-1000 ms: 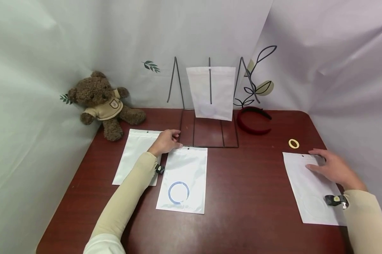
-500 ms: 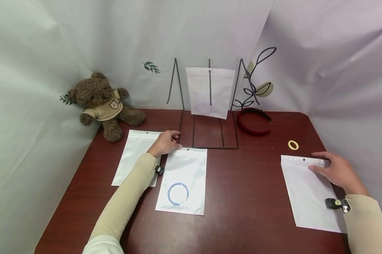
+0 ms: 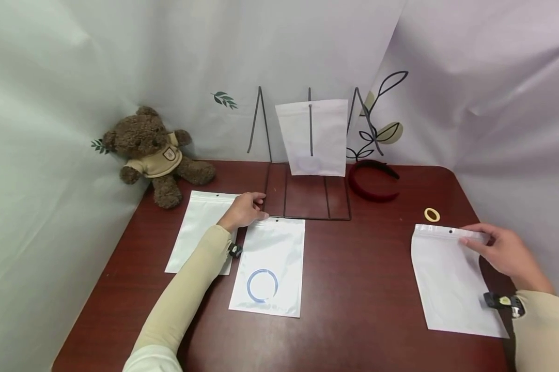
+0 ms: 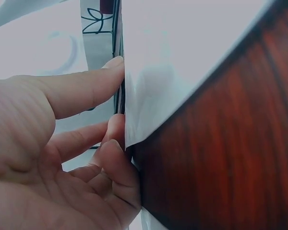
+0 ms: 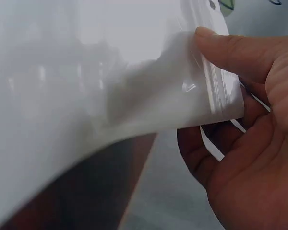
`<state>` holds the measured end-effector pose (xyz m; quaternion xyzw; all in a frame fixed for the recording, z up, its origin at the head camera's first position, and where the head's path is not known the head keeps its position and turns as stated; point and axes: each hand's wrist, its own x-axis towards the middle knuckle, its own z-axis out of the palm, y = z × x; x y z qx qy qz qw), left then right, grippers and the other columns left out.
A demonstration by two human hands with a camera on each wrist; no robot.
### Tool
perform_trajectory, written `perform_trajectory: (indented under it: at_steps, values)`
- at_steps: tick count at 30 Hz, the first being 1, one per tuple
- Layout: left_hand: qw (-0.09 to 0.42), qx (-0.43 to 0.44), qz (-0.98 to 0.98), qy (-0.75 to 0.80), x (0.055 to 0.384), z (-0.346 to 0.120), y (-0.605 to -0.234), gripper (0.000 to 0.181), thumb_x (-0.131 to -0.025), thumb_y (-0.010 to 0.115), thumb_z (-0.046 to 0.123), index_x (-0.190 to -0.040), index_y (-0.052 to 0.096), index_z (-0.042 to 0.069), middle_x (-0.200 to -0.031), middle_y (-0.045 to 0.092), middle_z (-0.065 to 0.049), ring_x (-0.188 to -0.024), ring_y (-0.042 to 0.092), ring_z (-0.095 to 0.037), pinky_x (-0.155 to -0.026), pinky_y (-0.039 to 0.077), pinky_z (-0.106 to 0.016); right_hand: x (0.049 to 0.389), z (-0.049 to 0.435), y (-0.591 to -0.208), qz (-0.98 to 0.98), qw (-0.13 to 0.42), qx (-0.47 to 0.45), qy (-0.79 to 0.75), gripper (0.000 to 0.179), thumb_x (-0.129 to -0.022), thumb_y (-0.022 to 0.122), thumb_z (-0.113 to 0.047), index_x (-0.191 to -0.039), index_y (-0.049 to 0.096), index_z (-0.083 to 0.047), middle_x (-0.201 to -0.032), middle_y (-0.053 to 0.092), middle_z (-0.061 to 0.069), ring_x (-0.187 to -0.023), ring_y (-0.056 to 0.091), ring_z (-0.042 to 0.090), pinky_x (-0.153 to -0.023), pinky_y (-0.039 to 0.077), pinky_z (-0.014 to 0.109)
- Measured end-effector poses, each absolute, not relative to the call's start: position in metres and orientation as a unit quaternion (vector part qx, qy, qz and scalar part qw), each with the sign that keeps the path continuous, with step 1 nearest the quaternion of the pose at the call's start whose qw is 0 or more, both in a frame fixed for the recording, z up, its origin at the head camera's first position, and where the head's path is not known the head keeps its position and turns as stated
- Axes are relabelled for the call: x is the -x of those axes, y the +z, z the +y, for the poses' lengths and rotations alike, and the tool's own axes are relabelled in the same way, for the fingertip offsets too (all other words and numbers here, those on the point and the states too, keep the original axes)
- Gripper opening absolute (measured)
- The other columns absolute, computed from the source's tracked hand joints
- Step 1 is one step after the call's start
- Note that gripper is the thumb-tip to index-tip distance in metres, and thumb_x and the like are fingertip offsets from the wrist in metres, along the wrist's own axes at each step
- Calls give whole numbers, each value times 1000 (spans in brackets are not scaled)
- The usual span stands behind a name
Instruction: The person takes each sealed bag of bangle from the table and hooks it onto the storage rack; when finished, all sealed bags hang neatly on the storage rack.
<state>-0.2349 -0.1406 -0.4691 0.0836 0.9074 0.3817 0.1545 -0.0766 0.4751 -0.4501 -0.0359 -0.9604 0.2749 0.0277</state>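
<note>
My left hand [image 3: 243, 211] holds the front left corner of a black wire rack [image 3: 307, 218], its fingers curled at the side wire and its thumb at the corner. Below that thumb lies a white zip pouch [image 3: 284, 248] with a blue ring [image 3: 262, 285] showing through. Another white pouch [image 3: 200, 227] lies partly under my left forearm. My right hand [image 3: 507, 253] pinches the top right corner of a third white pouch [image 5: 149, 72], thumb on top and fingers beneath. That pouch bows upward along its right edge.
A white pouch [image 3: 314, 134] hangs by its hole from the rack's middle prong. A dark red headband [image 3: 372, 196] lies right of the rack, and a small yellow ring [image 3: 432, 215] is behind my right hand. A brown teddy bear [image 3: 158, 160] sits at the back left.
My right hand has moved slightly right and now has the pouch's corner raised between thumb and fingers. The hanging pouch sways on its prong. My left hand has stayed in place.
</note>
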Motion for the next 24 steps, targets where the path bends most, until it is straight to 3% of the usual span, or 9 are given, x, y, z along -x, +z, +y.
perform_trajectory:
  at_steps: [12, 20, 24]
  values:
    - [161, -78, 907, 381, 237, -138, -469, 70, -91, 84, 13, -153, 53, 3, -131, 64, -10, -100, 60, -20, -99, 49, -41, 75, 463, -423, -947, 74, 28, 310, 23, -94, 83, -24, -110, 74, -11, -66, 58, -3, -62, 45, 10, -54, 34, 30]
    - [159, -79, 909, 378, 234, -138, -469, 70, -91, 84, 14, -153, 53, 3, -133, 65, -12, -102, 61, -21, -101, 50, -42, 79, 448, -409, -939, 89, 19, 331, 28, -93, 85, -23, -113, 74, -8, -77, 65, -18, -63, 45, 13, -53, 35, 31]
    - [152, -81, 911, 374, 235, -140, -468, 69, -91, 84, 14, -152, 54, 3, -132, 66, -13, -102, 61, -21, -101, 50, -42, 84, 439, -401, -935, 101, 10, 339, 25, -91, 86, -22, -110, 75, -11, -75, 65, -17, -61, 45, 13, -53, 35, 31]
